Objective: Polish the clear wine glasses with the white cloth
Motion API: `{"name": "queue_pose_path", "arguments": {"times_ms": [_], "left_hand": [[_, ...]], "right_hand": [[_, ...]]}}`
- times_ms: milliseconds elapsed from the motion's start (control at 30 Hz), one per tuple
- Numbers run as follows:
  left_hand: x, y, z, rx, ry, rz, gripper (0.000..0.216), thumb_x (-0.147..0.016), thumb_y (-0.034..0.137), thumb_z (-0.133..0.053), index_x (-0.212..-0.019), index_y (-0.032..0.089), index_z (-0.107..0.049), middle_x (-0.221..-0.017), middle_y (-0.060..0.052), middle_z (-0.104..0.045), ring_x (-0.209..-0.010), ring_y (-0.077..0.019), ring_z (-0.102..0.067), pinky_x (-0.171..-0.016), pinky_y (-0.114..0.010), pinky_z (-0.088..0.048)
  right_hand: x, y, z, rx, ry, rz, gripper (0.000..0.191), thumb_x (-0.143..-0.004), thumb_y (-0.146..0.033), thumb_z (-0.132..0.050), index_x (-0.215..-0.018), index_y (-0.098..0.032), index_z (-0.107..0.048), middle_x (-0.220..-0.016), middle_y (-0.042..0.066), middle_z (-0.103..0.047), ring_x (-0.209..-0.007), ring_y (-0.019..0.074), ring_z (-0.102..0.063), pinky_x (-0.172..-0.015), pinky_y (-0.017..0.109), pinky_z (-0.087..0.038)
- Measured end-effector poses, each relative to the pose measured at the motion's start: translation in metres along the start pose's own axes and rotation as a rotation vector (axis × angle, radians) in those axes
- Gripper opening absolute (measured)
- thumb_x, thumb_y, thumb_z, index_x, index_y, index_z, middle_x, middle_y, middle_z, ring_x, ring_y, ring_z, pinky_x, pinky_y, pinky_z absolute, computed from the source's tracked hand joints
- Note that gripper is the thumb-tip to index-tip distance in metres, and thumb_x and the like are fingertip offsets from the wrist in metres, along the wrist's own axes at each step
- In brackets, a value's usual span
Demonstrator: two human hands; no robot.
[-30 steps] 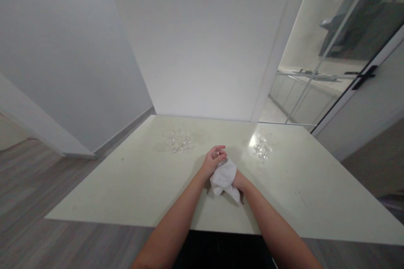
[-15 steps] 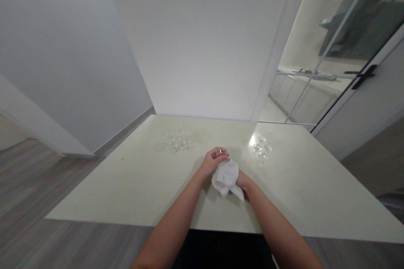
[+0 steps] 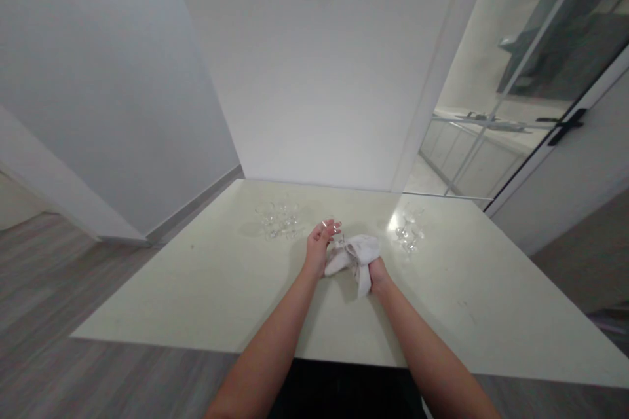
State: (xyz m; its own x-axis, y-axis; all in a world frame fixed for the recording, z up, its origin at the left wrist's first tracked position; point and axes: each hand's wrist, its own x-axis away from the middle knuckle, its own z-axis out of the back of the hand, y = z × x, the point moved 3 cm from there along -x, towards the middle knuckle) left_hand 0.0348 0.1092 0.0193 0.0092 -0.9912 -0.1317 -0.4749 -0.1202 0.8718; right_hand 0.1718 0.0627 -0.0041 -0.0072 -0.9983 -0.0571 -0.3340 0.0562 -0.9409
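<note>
Above the middle of the pale table, my left hand (image 3: 318, 245) is closed around a small clear glass (image 3: 332, 227); its outline is faint against the tabletop. My right hand (image 3: 378, 273) grips a white cloth (image 3: 362, 251), which covers most of its fingers. The cloth spreads leftward to the base of the glass, and one end hangs down. Whether the cloth presses on the glass I cannot tell.
Several clear glasses (image 3: 279, 219) stand in a cluster on the table (image 3: 196, 288) at the back left. Another group of clear glasses (image 3: 407, 229) is at the back right. A white wall (image 3: 314, 98) rises behind, with a glazed door (image 3: 491, 98) at right.
My left hand has shifted slightly left and up with the glass, which shows more now. The cloth has moved from a bunch over the glass to a folded spread beside it.
</note>
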Motion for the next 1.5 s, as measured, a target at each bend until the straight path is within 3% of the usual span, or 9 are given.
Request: {"name": "queue_pose_path", "arguments": {"times_ms": [67, 133, 233, 367, 633, 900, 1133, 1300, 1500], "left_hand": [[0.0, 0.006, 0.002, 0.043, 0.023, -0.045, 0.056, -0.072, 0.052, -0.07, -0.114, 0.016, -0.059, -0.119, -0.016, -0.064, -0.095, -0.02, -0.065, -0.076, -0.028, -0.048], [0.003, 0.012, -0.001, 0.046, -0.013, -0.094, 0.058, -0.071, 0.05, -0.072, -0.117, 0.018, -0.055, -0.126, -0.017, -0.06, -0.1, -0.021, -0.064, -0.081, -0.03, -0.049], [0.012, 0.016, -0.013, -0.003, -0.194, -0.115, 0.067, -0.064, 0.044, -0.08, -0.119, 0.02, -0.05, -0.129, -0.018, -0.057, -0.096, -0.0215, -0.066, -0.086, -0.035, -0.049], [0.025, 0.012, -0.025, -0.068, -0.358, -0.093, 0.077, -0.064, 0.039, -0.081, -0.127, 0.024, -0.04, -0.122, -0.016, -0.06, -0.086, -0.0196, -0.068, -0.085, -0.038, -0.051], [0.035, 0.014, -0.026, -0.425, -0.375, -0.361, 0.076, -0.066, 0.029, -0.08, -0.131, 0.023, -0.042, -0.116, -0.011, -0.061, -0.095, -0.0205, -0.064, -0.086, -0.033, -0.049], [0.038, 0.014, -0.023, -0.439, -0.379, -0.351, 0.078, -0.063, 0.03, -0.082, -0.131, 0.022, -0.044, -0.109, -0.009, -0.064, -0.087, -0.0189, -0.064, -0.079, -0.03, -0.049], [0.027, 0.01, -0.017, -0.368, -0.273, -0.357, 0.073, -0.073, 0.037, -0.074, -0.132, 0.021, -0.034, -0.094, -0.004, -0.061, -0.076, -0.0136, -0.06, -0.069, -0.025, -0.048], [0.024, 0.009, -0.017, -0.39, -0.271, -0.331, 0.075, -0.077, 0.035, -0.071, -0.137, 0.023, -0.027, -0.097, -0.004, -0.06, -0.071, -0.0109, -0.059, -0.063, -0.023, -0.047], [0.035, 0.019, -0.022, -0.509, -0.211, -0.508, 0.076, -0.075, 0.03, -0.073, -0.137, 0.02, -0.031, -0.1, -0.007, -0.062, -0.086, -0.0153, -0.062, -0.077, -0.03, -0.051]], "right_hand": [[-0.002, -0.003, 0.006, -0.142, 0.095, -0.042, 0.037, -0.075, -0.045, -0.056, -0.1, -0.019, -0.066, -0.1, 0.007, -0.073, -0.099, 0.0264, -0.065, -0.088, 0.041, -0.052], [0.0, -0.004, 0.007, -0.206, 0.077, -0.084, 0.039, -0.076, -0.045, -0.055, -0.102, -0.019, -0.067, -0.102, 0.007, -0.072, -0.101, 0.0263, -0.065, -0.09, 0.041, -0.051], [0.005, 0.0, 0.002, -0.194, -0.042, -0.187, 0.039, -0.077, -0.045, -0.055, -0.103, -0.019, -0.067, -0.101, 0.007, -0.073, -0.101, 0.0267, -0.066, -0.092, 0.042, -0.051], [0.008, 0.004, -0.001, -0.169, -0.003, -0.177, 0.036, -0.072, -0.042, -0.064, -0.1, -0.021, -0.067, -0.099, 0.006, -0.073, -0.099, 0.0274, -0.066, -0.09, 0.042, -0.051], [0.002, -0.001, 0.0, -0.072, 0.001, 0.03, 0.036, -0.068, -0.032, -0.07, -0.101, -0.02, -0.067, -0.108, 0.006, -0.071, -0.102, 0.026, -0.063, -0.095, 0.042, -0.047], [0.003, -0.012, -0.003, 0.156, -0.019, 0.199, 0.023, -0.074, -0.034, -0.065, -0.094, -0.022, -0.068, -0.104, 0.005, -0.071, -0.098, 0.0225, -0.063, -0.096, 0.038, -0.045], [0.001, -0.002, 0.006, 0.254, -0.03, 0.197, 0.027, -0.075, -0.037, -0.066, -0.096, -0.02, -0.066, -0.099, 0.006, -0.071, -0.089, 0.0212, -0.064, -0.093, 0.039, -0.047], [0.002, -0.003, 0.008, 0.292, -0.008, 0.217, 0.022, -0.077, -0.036, -0.065, -0.092, -0.019, -0.066, -0.098, 0.006, -0.071, -0.089, 0.0219, -0.065, -0.092, 0.041, -0.047], [0.0, -0.002, 0.01, 0.262, 0.007, 0.209, 0.027, -0.076, -0.04, -0.063, -0.095, -0.019, -0.066, -0.099, 0.006, -0.072, -0.092, 0.021, -0.064, -0.093, 0.038, -0.048]]}}
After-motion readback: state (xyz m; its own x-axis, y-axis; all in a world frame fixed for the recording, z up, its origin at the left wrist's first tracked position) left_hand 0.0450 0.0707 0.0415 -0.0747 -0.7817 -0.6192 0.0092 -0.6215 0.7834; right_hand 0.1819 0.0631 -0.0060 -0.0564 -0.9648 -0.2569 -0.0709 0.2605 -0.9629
